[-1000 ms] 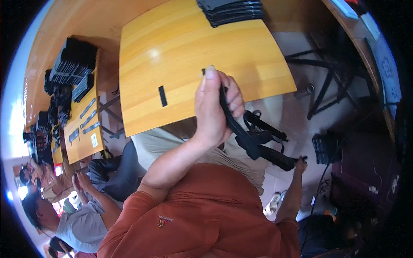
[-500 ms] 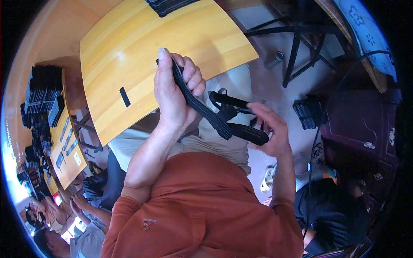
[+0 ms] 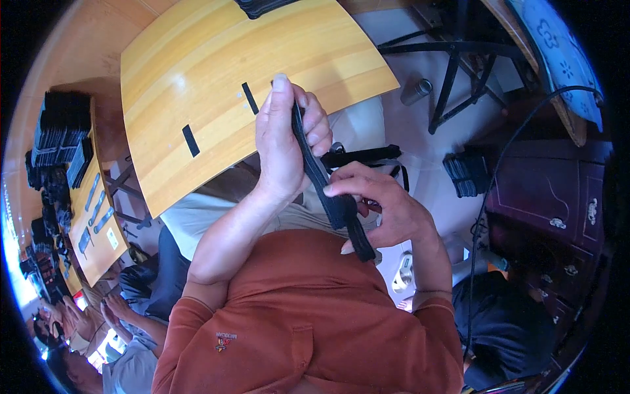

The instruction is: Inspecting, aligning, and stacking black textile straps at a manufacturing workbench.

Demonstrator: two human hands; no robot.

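Head view: left hand (image 3: 283,148) closed around top of black strap (image 3: 326,187), middle of frame. Right hand (image 3: 380,207) pinching strap lower down. Still being handled, not yet on yellow table (image 3: 210,79).

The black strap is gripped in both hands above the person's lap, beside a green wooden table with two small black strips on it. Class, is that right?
Not quite: in the head view the table is yellow-orange wood, not green. The rest holds: the left hand and right hand grip the black strap, and two black strips lie on the table.

left hand (image 3: 283,141) raised in a closed grip, right hand (image 3: 380,207) just below, fingers pinching
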